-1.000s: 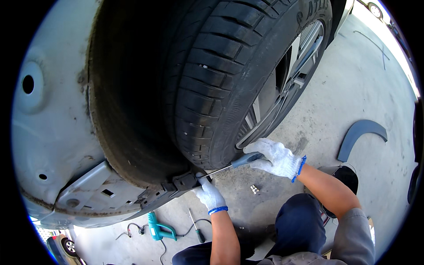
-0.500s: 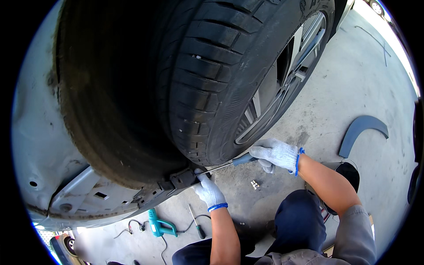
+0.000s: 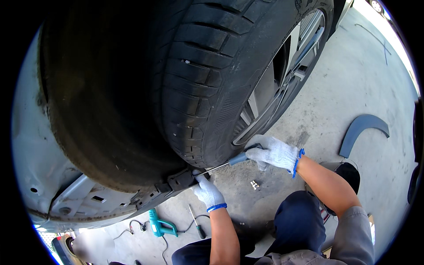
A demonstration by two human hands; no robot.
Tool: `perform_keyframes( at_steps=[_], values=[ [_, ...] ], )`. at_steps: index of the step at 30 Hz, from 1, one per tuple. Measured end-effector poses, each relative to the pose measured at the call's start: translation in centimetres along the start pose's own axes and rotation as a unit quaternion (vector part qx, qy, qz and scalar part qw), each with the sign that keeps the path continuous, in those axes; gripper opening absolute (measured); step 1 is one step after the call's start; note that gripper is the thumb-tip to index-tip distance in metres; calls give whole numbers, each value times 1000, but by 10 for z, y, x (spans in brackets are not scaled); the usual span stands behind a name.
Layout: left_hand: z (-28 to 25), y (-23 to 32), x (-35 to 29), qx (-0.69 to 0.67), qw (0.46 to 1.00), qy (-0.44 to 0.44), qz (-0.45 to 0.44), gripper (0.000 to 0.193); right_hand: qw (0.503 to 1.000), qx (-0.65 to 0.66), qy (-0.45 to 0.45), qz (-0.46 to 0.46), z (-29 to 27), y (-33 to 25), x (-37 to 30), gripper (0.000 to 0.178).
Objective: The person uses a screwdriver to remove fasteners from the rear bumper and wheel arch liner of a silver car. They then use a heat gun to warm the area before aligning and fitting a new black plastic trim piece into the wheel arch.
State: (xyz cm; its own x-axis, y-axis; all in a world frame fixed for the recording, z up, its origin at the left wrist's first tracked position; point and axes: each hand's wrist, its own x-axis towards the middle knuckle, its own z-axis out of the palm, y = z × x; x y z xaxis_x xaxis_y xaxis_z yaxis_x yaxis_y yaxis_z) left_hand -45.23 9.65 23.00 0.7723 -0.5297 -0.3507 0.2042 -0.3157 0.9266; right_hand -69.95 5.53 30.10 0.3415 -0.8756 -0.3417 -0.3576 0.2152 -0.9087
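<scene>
My right hand, in a white knit glove with a blue cuff, is closed round the grey-blue handle of a screwdriver. Its thin metal shaft slants down to the left, and the tip meets a black plastic bracket at the lower edge of the wheel arch. At that bracket's end, my gloved left hand grips with its thumb beside the tip; its other fingers are partly hidden. Just above both hands is the big black tyre with its silver wheel rim.
A teal heat gun with its cord and a second screwdriver lie on the concrete floor. Several small pale clips sit below my right hand. At the right rests a curved grey arch trim. The car's bare bodywork fills the left.
My right hand and the screwdriver have shifted slightly left. The tyre and car body also sit a little further left in view. My left hand stays at the bracket.
</scene>
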Motion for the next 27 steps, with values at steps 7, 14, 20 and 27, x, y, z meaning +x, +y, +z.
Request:
perform_keyframes(
  at_steps=[7,14,20,27],
  values=[
    [-6,-7,5,-26,999,-26,-3,78,999,36,5,-2,4,1,8,38],
    [-9,3,4,-28,999,-34,-19,77,985,-97,1,-143,-3,1,-6,48],
    [-5,4,0,-19,999,-32,-24,74,986,105,-65,115,-4,-6,4,39],
    [-14,-2,15,-16,999,-27,-37,74,952,-150,88,-251,8,12,-3,37]
  ],
)
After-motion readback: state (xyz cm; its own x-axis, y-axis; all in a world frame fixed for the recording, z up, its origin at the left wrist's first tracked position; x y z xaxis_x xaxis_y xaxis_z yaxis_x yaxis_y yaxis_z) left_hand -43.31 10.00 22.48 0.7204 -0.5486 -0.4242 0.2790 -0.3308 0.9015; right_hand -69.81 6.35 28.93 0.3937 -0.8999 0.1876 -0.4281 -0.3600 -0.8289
